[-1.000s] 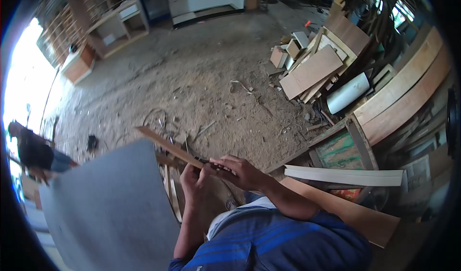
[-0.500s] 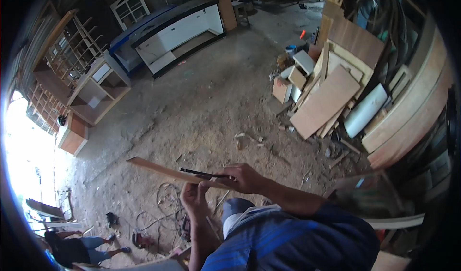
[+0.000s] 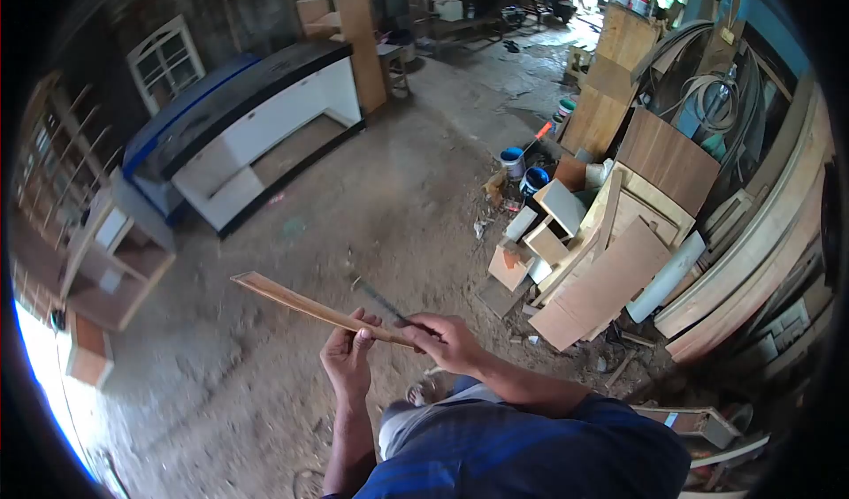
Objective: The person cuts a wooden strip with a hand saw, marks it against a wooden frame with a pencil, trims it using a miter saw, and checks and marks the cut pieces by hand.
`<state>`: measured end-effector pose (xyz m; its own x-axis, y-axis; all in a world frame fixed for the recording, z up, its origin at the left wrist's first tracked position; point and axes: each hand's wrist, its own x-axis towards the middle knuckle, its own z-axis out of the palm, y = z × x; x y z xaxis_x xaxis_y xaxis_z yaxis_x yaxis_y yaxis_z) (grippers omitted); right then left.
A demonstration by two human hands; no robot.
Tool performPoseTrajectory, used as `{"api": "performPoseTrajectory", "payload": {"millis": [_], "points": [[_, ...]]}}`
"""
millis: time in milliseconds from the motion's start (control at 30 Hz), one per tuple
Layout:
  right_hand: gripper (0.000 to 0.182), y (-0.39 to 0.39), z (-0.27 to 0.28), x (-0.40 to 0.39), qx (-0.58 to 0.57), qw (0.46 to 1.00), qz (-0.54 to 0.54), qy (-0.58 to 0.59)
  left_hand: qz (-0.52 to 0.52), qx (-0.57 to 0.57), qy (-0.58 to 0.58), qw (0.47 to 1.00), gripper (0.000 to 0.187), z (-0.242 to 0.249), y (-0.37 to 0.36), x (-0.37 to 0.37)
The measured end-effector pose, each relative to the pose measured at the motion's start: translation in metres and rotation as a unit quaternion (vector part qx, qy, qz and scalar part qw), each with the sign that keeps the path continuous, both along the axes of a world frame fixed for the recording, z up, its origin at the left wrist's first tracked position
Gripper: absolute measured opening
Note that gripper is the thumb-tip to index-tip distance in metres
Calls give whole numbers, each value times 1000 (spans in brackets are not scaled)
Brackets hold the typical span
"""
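A long, thin wooden strip is held in front of my body, its far end pointing to the upper left. My left hand pinches the strip near its middle, thumb on top. My right hand is closed round a dark, slender tool beside the strip's near end. The tool points up and left, apart from the strip at its tip. What kind of tool it is, I cannot tell.
Wooden boards and paint cans are piled at the right. A long white cabinet with a black edge stands at the upper left, a wooden cabinet at the far left. Dirt floor lies below.
The view has shifted, showing more of the back and right. The tool's tip has swung away from the strip, and my left hand has turned so more of its fingers show.
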<state>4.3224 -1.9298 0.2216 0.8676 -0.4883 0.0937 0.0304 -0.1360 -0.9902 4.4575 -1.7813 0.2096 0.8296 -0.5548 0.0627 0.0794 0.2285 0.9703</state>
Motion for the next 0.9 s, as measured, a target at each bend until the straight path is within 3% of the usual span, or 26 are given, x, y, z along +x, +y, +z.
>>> {"api": "performPoseTrajectory", "payload": {"millis": [100,133,233,267,367,400,500,600,700,800,900], "points": [[30,-76,4,69,60,997,-53,0,-34,-11,-15,999,49,19,-99,84],[29,-104,1,94,-24,999,-27,34,-42,-20,-18,999,50,17,-134,111],[29,-182,-12,168,82,994,-71,-9,-56,-37,-32,997,54,10,-238,191],[30,-210,-7,191,172,979,-104,-30,-56,-35,-37,997,54,14,-270,215],[30,-317,-17,269,-93,994,-21,44,-38,-31,-32,998,55,16,-375,289],[31,-346,-23,295,-40,999,-18,-17,-32,-39,-29,998,56,17,-406,313],[31,-435,14,349,72,991,-109,-20,-40,-25,-28,998,60,45,-500,376],[32,-527,18,396,-120,990,-47,50,-51,-27,-10,998,62,66,-601,425],[30,-617,42,437,44,987,-154,-19,-58,-29,10,998,61,72,-709,464],[32,-737,19,481,-97,987,-62,110,-80,-31,42,995,55,59,-826,511],[31,-845,25,530,47,978,-202,22,-114,-28,69,991,54,38,-951,564]]}}
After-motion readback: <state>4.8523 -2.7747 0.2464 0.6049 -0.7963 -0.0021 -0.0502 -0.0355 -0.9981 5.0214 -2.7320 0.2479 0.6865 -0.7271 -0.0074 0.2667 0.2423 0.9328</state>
